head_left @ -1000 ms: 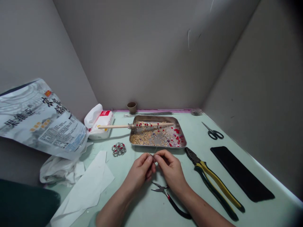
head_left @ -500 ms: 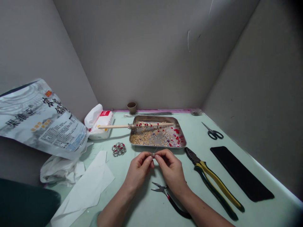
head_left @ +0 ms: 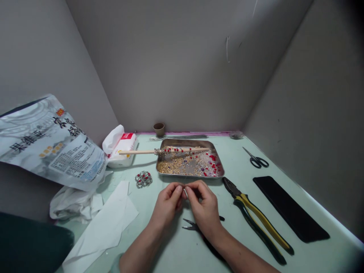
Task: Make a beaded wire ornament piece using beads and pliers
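My left hand (head_left: 166, 203) and my right hand (head_left: 205, 206) meet in front of the metal tray (head_left: 189, 176), thumbs and fingertips pinched together. Between them is a thin wire, mostly hidden by the fingers and too fine to make out fully. Partly under my right hand and forearm lie small needle-nose pliers (head_left: 191, 226), jaws apart. Gold, clear and red beads (head_left: 176, 165) are spread in the tray. Across it rests a wooden stick (head_left: 136, 152) carrying wire rings with red beads. A cluster of beaded wire rings (head_left: 143, 179) sits left of my hands.
Large combination pliers (head_left: 253, 216), a black flat case (head_left: 290, 208) and scissors (head_left: 258, 161) lie at right. Behind the tray are a brown cup (head_left: 159, 129) and loose wires (head_left: 184, 137). Tissues (head_left: 122, 151), white paper (head_left: 102, 231) and a large bag (head_left: 54, 144) occupy the left.
My fingertips have shifted slightly on the wire, and my right hand has turned and moved a little left, covering more of the small pliers. The view has moved very slightly.
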Available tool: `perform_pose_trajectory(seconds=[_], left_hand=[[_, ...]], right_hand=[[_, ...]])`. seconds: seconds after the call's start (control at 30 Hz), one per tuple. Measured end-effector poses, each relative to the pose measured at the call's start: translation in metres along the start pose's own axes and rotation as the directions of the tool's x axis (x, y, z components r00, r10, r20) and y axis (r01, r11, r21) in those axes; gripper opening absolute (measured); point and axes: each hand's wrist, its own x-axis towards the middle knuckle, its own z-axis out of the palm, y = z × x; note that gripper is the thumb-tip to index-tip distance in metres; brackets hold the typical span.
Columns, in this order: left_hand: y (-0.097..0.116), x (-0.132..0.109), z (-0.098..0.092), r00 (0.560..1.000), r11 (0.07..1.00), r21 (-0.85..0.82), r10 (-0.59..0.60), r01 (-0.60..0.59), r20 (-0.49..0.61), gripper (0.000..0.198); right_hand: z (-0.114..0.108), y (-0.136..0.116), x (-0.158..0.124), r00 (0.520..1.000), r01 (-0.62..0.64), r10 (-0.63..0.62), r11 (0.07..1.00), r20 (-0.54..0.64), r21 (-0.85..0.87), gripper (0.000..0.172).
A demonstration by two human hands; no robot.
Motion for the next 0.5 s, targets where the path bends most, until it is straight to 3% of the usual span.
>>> perform_pose_trajectory(seconds=[0.17, 0.27, 0.5], left_hand=[[0.004, -0.002, 0.002, 0.998, 0.996, -0.072, -0.045, 0.047, 0.04, 0.026], [0.005, -0.002, 0.0, 0.998, 0.998, -0.03, -0.05, 0.051, 0.046, 0.024], [0.005, -0.004, -0.002, 0.993, 0.985, 0.157, -0.078, 0.064, 0.084, 0.028]], right_hand=[[-0.006, -0.003, 0.004, 0.999, -0.038, 0.037, 0.998, 0.027, 0.045, 0.015], [-0.011, -0.003, 0.007, 0.997, -0.038, 0.036, 0.999, 0.065, 0.034, 0.018], [-0.021, 0.002, 0.021, 0.972, -0.216, 0.194, 0.961, 0.134, 0.171, 0.025]])
